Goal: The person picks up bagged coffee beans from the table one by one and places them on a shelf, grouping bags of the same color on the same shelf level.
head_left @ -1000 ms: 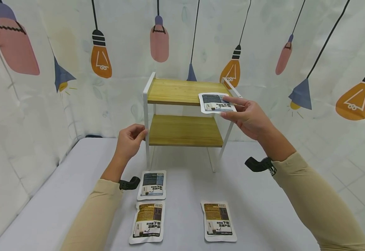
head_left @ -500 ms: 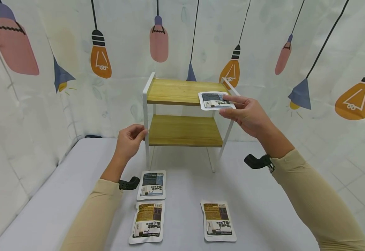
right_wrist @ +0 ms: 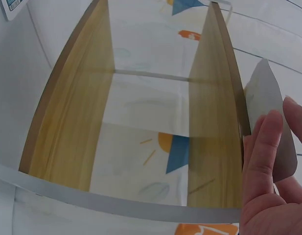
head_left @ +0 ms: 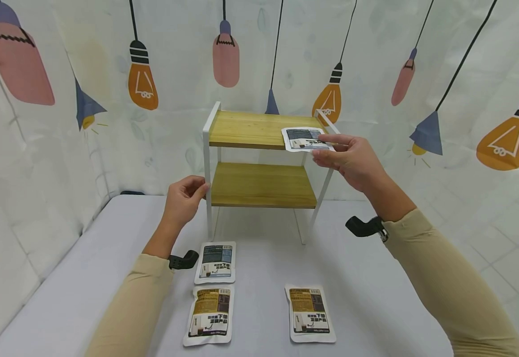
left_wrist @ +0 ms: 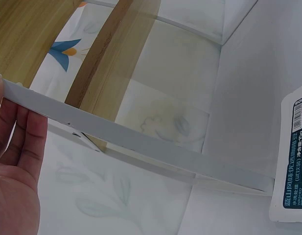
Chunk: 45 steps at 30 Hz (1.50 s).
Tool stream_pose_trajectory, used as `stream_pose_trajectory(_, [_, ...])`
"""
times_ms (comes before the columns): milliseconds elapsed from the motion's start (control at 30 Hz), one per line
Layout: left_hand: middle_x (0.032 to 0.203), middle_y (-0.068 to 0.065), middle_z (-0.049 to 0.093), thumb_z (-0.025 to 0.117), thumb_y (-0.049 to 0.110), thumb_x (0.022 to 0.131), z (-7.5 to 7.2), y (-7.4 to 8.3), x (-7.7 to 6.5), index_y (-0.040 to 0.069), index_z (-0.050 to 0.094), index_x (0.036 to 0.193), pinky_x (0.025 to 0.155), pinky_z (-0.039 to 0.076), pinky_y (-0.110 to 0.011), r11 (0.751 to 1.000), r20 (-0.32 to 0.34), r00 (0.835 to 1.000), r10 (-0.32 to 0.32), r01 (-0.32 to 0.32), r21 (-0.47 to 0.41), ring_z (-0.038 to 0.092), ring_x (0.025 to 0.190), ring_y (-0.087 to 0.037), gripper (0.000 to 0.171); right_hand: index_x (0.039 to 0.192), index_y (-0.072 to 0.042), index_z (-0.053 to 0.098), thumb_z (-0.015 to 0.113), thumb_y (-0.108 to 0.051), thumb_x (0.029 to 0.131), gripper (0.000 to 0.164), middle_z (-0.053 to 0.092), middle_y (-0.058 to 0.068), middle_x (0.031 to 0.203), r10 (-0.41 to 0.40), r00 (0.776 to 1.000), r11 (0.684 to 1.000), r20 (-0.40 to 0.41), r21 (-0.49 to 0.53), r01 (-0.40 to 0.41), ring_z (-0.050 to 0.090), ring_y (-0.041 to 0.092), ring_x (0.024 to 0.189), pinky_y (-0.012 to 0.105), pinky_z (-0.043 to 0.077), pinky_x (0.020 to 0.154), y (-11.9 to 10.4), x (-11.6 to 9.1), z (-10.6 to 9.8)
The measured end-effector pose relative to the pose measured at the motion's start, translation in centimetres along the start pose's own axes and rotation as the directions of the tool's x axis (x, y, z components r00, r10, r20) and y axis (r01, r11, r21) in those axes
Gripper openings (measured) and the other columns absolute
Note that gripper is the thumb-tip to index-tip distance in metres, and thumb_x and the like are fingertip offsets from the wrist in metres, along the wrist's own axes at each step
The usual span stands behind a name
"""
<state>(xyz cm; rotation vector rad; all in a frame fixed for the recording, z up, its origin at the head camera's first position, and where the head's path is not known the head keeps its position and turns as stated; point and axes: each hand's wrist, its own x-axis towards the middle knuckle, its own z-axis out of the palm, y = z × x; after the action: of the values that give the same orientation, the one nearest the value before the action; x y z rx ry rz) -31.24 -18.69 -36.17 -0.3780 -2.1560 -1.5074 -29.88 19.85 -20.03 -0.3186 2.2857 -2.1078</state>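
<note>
A two-tier shelf with wooden boards [head_left: 259,186] and a white metal frame stands on the table. My left hand [head_left: 183,201] pinches its front left post [left_wrist: 141,138] between thumb and fingers. In my right hand [head_left: 351,161], a flat white coffee pouch with a blue label [head_left: 303,138] is pinched between thumb and fingers. The pouch overlaps the front right part of the top board in the head view. From the right wrist, the pouch [right_wrist: 268,98] appears edge-on beside that board [right_wrist: 214,98].
Below the shelf's left leg lies another blue-labelled pouch [head_left: 216,263], with a brown-labelled pouch [head_left: 209,316] just in front of it. A second brown-labelled pouch [head_left: 310,315] lies to the right. The table [head_left: 259,277] has a white cover; a lamp-patterned curtain [head_left: 174,74] hangs behind.
My right hand has raised the pouch slightly and moved it a little further over the top board. The left hand keeps its place on the post.
</note>
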Motion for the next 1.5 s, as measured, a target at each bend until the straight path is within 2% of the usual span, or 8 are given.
stream_pose_trajectory(167, [0.100, -0.017, 0.072, 0.067, 0.027, 0.101, 0.05, -0.19, 0.02, 0.003, 0.072, 0.112, 0.073, 0.056, -0.015, 1.000, -0.006, 1.000, 0.000, 0.000, 0.006, 0.066, 0.084, -0.030, 0.027, 0.143, -0.011, 0.061, 0.084, -0.020, 0.084, 0.063, 0.054, 0.009, 0.136, -0.005, 1.000, 0.999, -0.005, -0.031, 0.005, 0.072, 0.022, 0.106, 0.023, 0.060, 0.087, -0.15, 0.15, -0.04])
stream_pose_trajectory(433, [0.101, -0.016, 0.072, 0.067, 0.028, 0.101, -0.04, -0.17, -0.05, 0.003, 0.072, 0.113, 0.073, 0.056, -0.014, 1.000, -0.003, 1.000, 0.012, -0.012, 0.007, 0.065, 0.080, -0.013, 0.028, 0.141, -0.011, 0.063, 0.082, -0.021, 0.087, 0.058, 0.059, 0.011, 0.133, -0.022, 1.000, 0.994, 0.015, -0.103, 0.023, 0.073, 0.020, 0.101, 0.025, 0.060, 0.088, -0.39, 0.23, -0.12])
stream_pose_trajectory(667, [0.101, -0.018, 0.072, 0.067, 0.028, 0.101, -0.06, -0.07, -0.15, 0.003, 0.072, 0.113, 0.073, 0.056, -0.013, 1.000, 0.002, 1.000, 0.008, -0.008, 0.001, 0.067, 0.083, -0.028, 0.028, 0.138, -0.007, 0.064, 0.083, -0.020, 0.087, 0.056, 0.064, 0.012, 0.121, -0.063, 0.998, 0.990, -0.023, -0.129, 0.059, 0.075, 0.017, 0.088, 0.024, 0.061, 0.081, -0.22, 0.49, 0.07])
stream_pose_trajectory(833, [0.103, -0.021, 0.072, 0.066, 0.023, 0.101, -0.07, 0.57, -0.20, 0.000, 0.071, 0.115, 0.073, 0.055, -0.012, 1.000, 0.010, 1.000, -0.004, 0.004, -0.001, 0.067, 0.085, -0.033, 0.027, 0.138, -0.006, 0.064, 0.083, -0.022, 0.087, 0.057, 0.066, 0.011, 0.116, -0.062, 0.996, 0.985, -0.061, -0.163, 0.052, 0.076, 0.016, 0.082, 0.024, 0.062, 0.079, -0.33, 0.40, 0.32])
stream_pose_trajectory(967, [0.105, -0.022, 0.072, 0.066, 0.022, 0.102, -0.10, 0.57, -0.13, -0.001, 0.071, 0.116, 0.074, 0.055, -0.011, 1.000, 0.011, 1.000, -0.012, 0.012, 0.002, 0.067, 0.085, -0.026, 0.027, 0.138, -0.007, 0.065, 0.083, -0.027, 0.086, 0.058, 0.068, 0.009, 0.114, -0.045, 0.994, 0.981, -0.095, -0.192, 0.026, 0.076, 0.016, 0.078, 0.024, 0.062, 0.077, -0.56, 0.25, 0.40])
stream_pose_trajectory(1067, [0.104, -0.019, 0.072, 0.066, 0.026, 0.101, -0.09, -0.11, 0.05, 0.002, 0.072, 0.115, 0.075, 0.055, -0.012, 1.000, 0.005, 1.000, 0.004, -0.004, 0.000, 0.065, 0.081, -0.013, 0.029, 0.137, -0.008, 0.065, 0.084, -0.029, 0.085, 0.059, 0.070, 0.007, 0.108, -0.043, 0.993, 0.979, -0.114, -0.204, 0.019, 0.075, 0.016, 0.077, 0.024, 0.062, 0.076, -0.61, 0.19, 0.32])
stream_pose_trajectory(1200, [0.103, -0.016, 0.072, 0.066, 0.028, 0.101, -0.08, -0.09, 0.02, 0.003, 0.072, 0.115, 0.075, 0.056, -0.013, 1.000, 0.003, 1.000, 0.012, -0.012, 0.003, 0.065, 0.081, -0.011, 0.029, 0.136, -0.009, 0.066, 0.084, -0.030, 0.085, 0.058, 0.072, 0.007, 0.105, -0.055, 0.990, 0.974, -0.132, -0.225, 0.024, 0.076, 0.017, 0.076, 0.026, 0.062, 0.077, -0.57, 0.13, 0.32])
stream_pose_trajectory(1500, [0.104, -0.016, 0.073, 0.066, 0.028, 0.101, 0.01, -0.07, -0.03, 0.004, 0.072, 0.115, 0.074, 0.057, -0.016, 1.000, 0.000, 1.000, 0.020, -0.020, 0.021, 0.065, 0.080, -0.011, 0.029, 0.134, -0.010, 0.067, 0.081, -0.034, 0.086, 0.056, 0.074, 0.014, 0.114, -0.107, 0.982, 0.952, -0.156, -0.300, 0.056, 0.077, 0.017, 0.078, 0.026, 0.062, 0.076, -0.38, 0.06, 0.77])
